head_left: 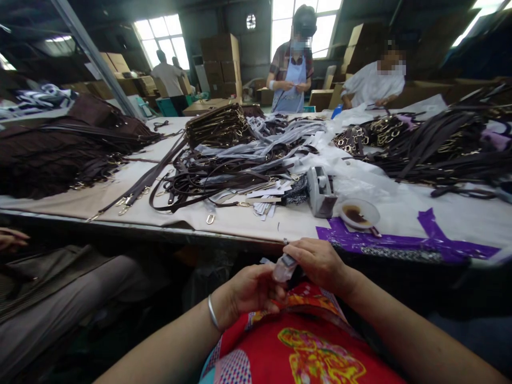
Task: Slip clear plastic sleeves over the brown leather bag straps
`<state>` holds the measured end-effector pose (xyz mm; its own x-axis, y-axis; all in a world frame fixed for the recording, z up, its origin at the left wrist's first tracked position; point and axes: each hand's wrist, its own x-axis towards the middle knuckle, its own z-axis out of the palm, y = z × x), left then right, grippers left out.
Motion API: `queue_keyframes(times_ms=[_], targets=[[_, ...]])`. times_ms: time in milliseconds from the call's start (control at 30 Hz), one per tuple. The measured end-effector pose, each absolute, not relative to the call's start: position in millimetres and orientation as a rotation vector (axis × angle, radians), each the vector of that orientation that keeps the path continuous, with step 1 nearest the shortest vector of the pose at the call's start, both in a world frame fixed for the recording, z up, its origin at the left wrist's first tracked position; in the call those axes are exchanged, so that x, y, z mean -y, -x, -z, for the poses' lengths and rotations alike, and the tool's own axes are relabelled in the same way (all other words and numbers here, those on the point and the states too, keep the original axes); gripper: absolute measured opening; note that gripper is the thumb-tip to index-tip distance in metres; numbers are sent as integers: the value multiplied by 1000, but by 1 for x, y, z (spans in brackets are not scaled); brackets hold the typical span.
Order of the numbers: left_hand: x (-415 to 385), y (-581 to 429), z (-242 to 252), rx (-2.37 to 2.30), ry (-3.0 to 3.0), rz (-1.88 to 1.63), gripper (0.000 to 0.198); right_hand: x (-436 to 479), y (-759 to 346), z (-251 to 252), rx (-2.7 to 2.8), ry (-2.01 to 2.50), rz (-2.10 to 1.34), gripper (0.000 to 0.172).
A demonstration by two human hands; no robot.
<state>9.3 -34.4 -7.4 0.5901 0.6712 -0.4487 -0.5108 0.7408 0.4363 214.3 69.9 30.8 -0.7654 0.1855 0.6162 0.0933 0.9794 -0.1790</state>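
My left hand (254,288), with a silver bangle on its wrist, is closed on one side of a small whitish, plastic-wrapped item (283,270). On the other side, the fingers of my right hand (322,262) curl over the same item; what is inside the wrapping is hard to make out. Both hands are above my lap, in front of the red patterned apron (304,341) and just below the table edge. Closest on the table are a grey tape dispenser (321,194) and a shallow dish of brown liquid (358,214).
Dark straps with gold clasps (216,176) heap on the table (160,226), beside paper tags (266,205). Dark brown pieces (68,149) are stacked left, more straps (432,138) lie right. Purple tape (384,242) lines the edge. Two co-workers (294,80) stand across; another person's hand (12,240) shows at left.
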Motion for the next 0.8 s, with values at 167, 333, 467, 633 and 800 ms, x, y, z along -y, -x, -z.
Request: queue_keyframes(times_ms=[167,333,467,633,800], targets=[[37,-8,0,-469,-275,-756,44,-72,-212,-28,2490,180,-164,23],[32,-8,-16,-570,-453,-638,84,-72,-208,-30,2545,98,-89,22],[33,-17,-23,-720,-670,-577,84,-72,-205,-32,2567,81,-67,22],[37,-25,-22,-588,-797,-561,62,-72,-209,-29,2526,33,-173,29],[40,-21,-20,-513,-841,-516,56,-71,-211,-19,2502,97,-550,36]])
